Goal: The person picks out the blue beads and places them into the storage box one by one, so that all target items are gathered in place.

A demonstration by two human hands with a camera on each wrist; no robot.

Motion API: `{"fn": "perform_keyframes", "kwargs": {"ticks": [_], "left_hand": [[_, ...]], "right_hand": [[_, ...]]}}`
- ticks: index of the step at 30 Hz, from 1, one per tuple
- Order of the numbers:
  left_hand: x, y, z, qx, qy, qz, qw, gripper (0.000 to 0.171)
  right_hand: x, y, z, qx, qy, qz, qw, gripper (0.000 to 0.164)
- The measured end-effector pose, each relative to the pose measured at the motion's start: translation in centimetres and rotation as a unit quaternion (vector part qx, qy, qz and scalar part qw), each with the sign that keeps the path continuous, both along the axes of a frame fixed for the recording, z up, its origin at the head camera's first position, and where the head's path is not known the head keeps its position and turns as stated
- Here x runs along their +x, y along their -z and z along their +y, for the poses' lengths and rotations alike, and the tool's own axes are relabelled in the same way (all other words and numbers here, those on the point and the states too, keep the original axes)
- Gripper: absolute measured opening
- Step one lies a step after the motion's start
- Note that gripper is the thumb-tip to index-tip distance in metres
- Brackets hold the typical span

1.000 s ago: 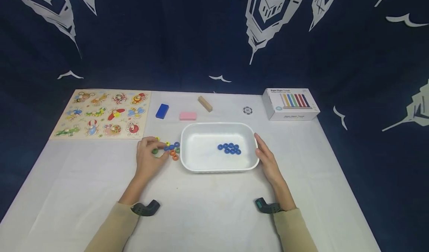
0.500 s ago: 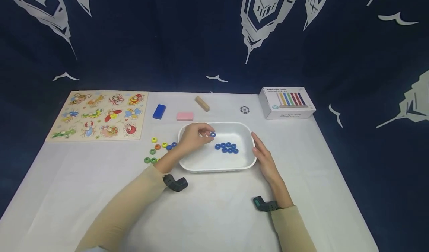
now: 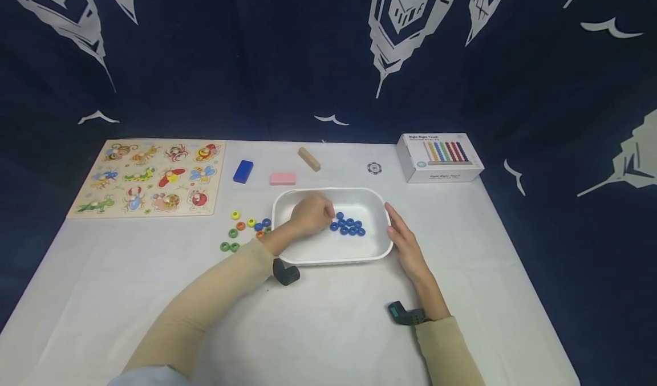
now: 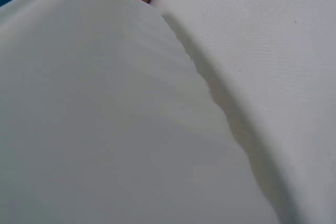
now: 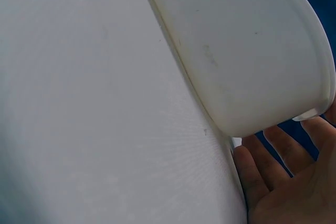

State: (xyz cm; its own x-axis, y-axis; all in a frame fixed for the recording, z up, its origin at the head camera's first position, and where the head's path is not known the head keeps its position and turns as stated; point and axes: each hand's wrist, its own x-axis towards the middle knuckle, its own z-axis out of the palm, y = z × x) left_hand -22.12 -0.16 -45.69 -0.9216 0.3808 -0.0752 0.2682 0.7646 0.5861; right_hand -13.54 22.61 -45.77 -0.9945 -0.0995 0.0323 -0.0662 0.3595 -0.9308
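Note:
A white tray (image 3: pixel 308 254) stands mid-table with several blue beads (image 3: pixel 352 231) grouped in its right half. My left hand (image 3: pixel 312 214) is down inside the tray, back of the hand up, with its fingertips right beside the upper-left bead of that group. The fingers' undersides are hidden, so I cannot tell whether they hold anything. At the tray's right end, my right hand (image 3: pixel 407 243) rests against the outer wall; its fingers (image 5: pixel 291 150) are spread and fairly straight under the rim in the right wrist view. The left wrist view shows mostly sleeve.
Loose green, yellow, orange and blue beads (image 3: pixel 233 233) lie left of the tray, partly behind the left forearm. Behind it are a blue block (image 3: pixel 243 171), a pink block (image 3: pixel 283 179), a wooden block (image 3: pixel 309 159), a chip (image 3: pixel 374 168), an insect puzzle board (image 3: pixel 149 178) and a box (image 3: pixel 440 158).
My left hand went from the loose beads into the tray, pinching a blue bead, then lowered. One more blue bead now lies at the group's upper left. The right hand stayed at the tray.

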Motion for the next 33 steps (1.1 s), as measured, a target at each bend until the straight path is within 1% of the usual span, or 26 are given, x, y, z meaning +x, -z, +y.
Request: {"fn": "perform_keyframes", "kwargs": {"ticks": [2,3,5,6,7,8,9,11,12,13,14,15,16,17,19,21,23,26,28,31,33], "left_hand": [[0.2,-0.3,-0.1,0.005,-0.001,0.001,1.0,0.013],[0.4,-0.6,-0.2,0.016,-0.003,0.002,0.9999,0.013],[1.1,-1.2,-0.8,0.059,-0.003,0.017,0.9981,0.012],[1.6,-1.6,-1.2,0.093,-0.003,0.03,0.9952,0.012],[2.1,-2.1,-1.7,0.129,-0.005,0.047,0.9905,0.012],[2.7,-2.5,-2.4,0.167,-0.009,0.065,0.9838,0.013],[3.3,-2.9,-3.3,0.201,-0.015,0.087,0.9756,0.015],[4.1,-3.3,-5.5,0.261,-0.035,0.133,0.9555,0.017],[4.4,-3.4,-6.7,0.283,-0.051,0.147,0.9464,0.018],[4.6,-3.3,-8.0,0.293,-0.072,0.158,0.9404,0.019],[4.7,-2.9,-9.2,0.3,-0.092,0.161,0.9357,0.019],[4.6,-2.4,-10.4,0.301,-0.111,0.161,0.9332,0.02],[4.6,-1.8,-11.4,0.301,-0.128,0.154,0.9325,0.02],[4.5,-1.1,-12.4,0.295,-0.142,0.142,0.9341,0.02],[4.5,0.4,-13.8,0.279,-0.162,0.115,0.9396,0.021],[4.5,1.7,-14.8,0.269,-0.168,0.097,0.9434,0.022],[4.6,2.7,-15.3,0.267,-0.169,0.093,0.9443,0.022],[4.6,3.7,-15.7,0.266,-0.165,0.101,0.9443,0.023],[4.6,4.0,-15.9,0.259,-0.163,0.104,0.9463,0.023],[4.6,4.2,-16.0,0.24,-0.159,0.097,0.9527,0.023],[4.6,4.3,-16.0,0.215,-0.153,0.091,0.9601,0.023]], "right_hand": [[0.0,0.0,0.0,0.0,0.004,-0.001,1.0,0.047],[0.0,0.0,-0.1,0.0,0.006,-0.002,1.0,0.047],[0.1,0.1,-0.1,0.003,0.007,-0.006,1.0,0.047],[0.1,0.1,-0.1,0.004,0.006,-0.008,1.0,0.047],[0.1,0.1,-0.2,0.007,0.004,-0.009,1.0,0.047],[0.1,0.1,-0.2,0.008,0.002,-0.009,1.0,0.047],[0.1,0.0,-0.2,0.006,0.0,-0.009,1.0,0.047],[-0.1,-0.1,-0.2,0.002,-0.001,-0.005,1.0,0.047],[-0.2,-0.2,-0.2,-0.002,-0.002,-0.002,1.0,0.047],[-0.2,-0.2,-0.1,-0.001,-0.001,0.002,1.0,0.047],[-0.3,-0.3,0.0,-0.002,-0.001,0.004,1.0,0.047],[-0.3,-0.4,0.1,0.0,0.0,0.006,1.0,0.047],[-0.3,-0.4,0.2,0.004,0.0,0.009,1.0,0.047],[-0.3,-0.4,0.2,0.007,0.0,0.01,1.0,0.047],[-0.3,-0.3,0.3,0.01,-0.001,0.009,1.0,0.048],[-0.2,-0.2,0.3,0.007,-0.004,0.006,1.0,0.048],[-0.3,-0.1,0.2,0.002,-0.005,0.003,1.0,0.048],[-0.2,0.0,0.1,-0.002,-0.006,0.001,1.0,0.048],[-0.2,0.0,0.0,-0.002,-0.006,0.001,1.0,0.048],[-0.2,0.1,-0.1,-0.006,-0.007,0.0,1.0,0.048],[-0.2,0.2,-0.1,-0.007,-0.007,0.0,1.0,0.048]]}}
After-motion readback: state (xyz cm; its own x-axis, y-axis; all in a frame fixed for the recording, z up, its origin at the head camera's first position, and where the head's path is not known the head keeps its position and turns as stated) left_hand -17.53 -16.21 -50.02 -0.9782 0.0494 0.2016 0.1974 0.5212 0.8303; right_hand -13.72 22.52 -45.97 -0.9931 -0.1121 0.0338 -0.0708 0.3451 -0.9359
